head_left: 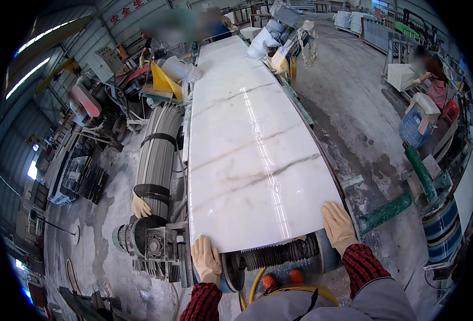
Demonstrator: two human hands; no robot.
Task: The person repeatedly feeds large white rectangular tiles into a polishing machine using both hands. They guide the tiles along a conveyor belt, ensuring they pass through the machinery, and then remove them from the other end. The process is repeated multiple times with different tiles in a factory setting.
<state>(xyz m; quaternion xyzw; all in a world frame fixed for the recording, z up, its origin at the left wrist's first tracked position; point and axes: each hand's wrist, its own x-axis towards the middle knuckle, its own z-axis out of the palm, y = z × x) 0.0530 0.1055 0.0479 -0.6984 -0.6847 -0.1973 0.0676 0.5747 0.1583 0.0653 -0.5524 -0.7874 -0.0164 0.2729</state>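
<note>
A long, glossy white stone slab (247, 160) with grey-brown veins stretches away from me over a belt machine. My left hand (207, 260), in a cream glove, lies on the slab's near left corner, fingers stretched forward. On the near right corner rests my right hand (338, 224), gloved alike, its fingers also extended and lying on the surface. Neither hand's underside shows. Below the slab's near edge, a dark ribbed roller (282, 255) sits between the blue ends of the machine.
A motor and gearbox (151, 241) stand at the left, with a loose glove (140, 206) above them and a bundle of pale strips (159, 144) beyond. Green rollers (385, 214) jut out at right. Another person (437, 80) handles a pale block farther right. A yellow hose (257, 283) hangs near my feet.
</note>
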